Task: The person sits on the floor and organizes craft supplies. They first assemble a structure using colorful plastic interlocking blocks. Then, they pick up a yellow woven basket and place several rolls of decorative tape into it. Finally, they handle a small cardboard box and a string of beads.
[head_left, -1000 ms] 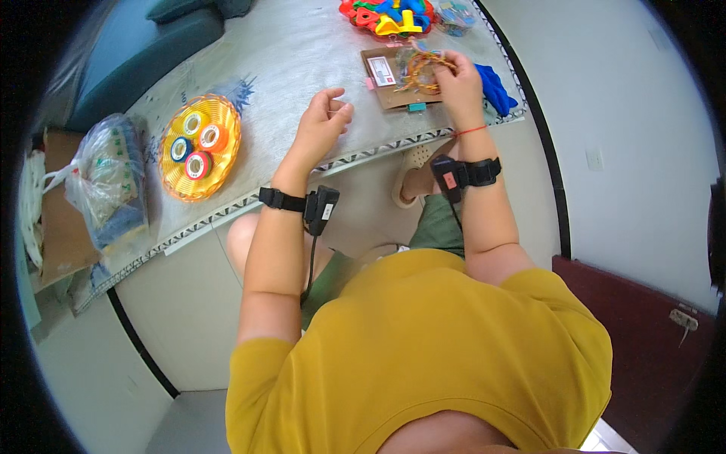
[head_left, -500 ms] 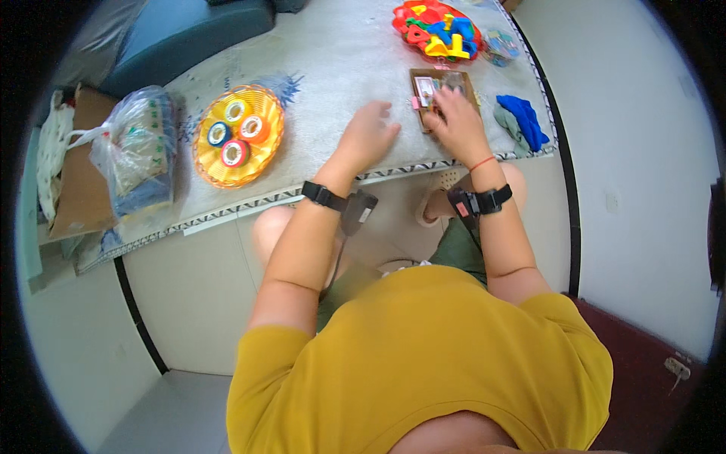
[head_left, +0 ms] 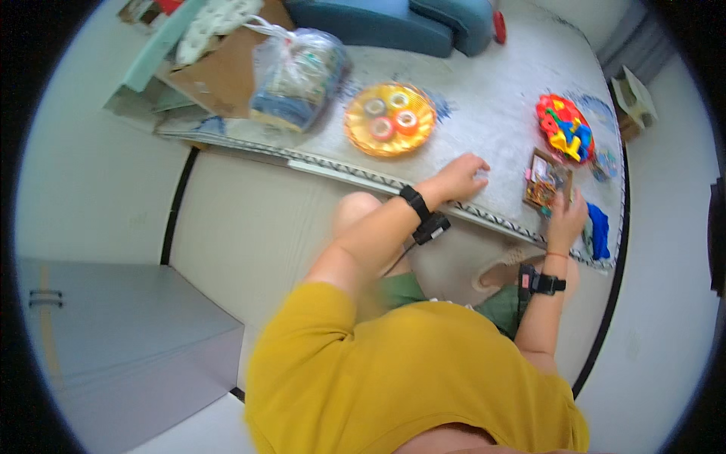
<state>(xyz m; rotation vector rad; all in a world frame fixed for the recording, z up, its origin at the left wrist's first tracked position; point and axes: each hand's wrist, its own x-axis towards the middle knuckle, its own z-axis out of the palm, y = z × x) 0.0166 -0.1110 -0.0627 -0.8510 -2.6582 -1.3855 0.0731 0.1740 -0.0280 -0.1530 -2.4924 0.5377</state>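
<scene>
My left hand (head_left: pixel 460 178) hovers over the near edge of the table with fingers loosely stretched and the thumb apart, holding nothing. My right hand (head_left: pixel 567 221) is at the near right corner of a small brown open box (head_left: pixel 527 195). Its fingertips are apart and somewhat blurred; I see nothing held between them. Small mixed items, among them a pale card-like piece (head_left: pixel 541 169), lie in the box. Close to the right hand is a crumpled blue cloth (head_left: pixel 598 232) with a grey-green part. Each wrist has a black strap with a small device.
Behind the box is a red tray (head_left: pixel 546 113) of colourful plastic pieces. A yellow basket (head_left: pixel 361 143) with several tape rolls stands left of centre. Farther left are a plastic bag (head_left: pixel 299 83) and a cardboard box (head_left: pixel 227 79). A blue-grey padded object (head_left: pixel 370 24) lies at the back.
The view has turned left, so the table's things appear farther right. My right hand has moved from over the box to its near right corner. My left hand is closer to the table edge.
</scene>
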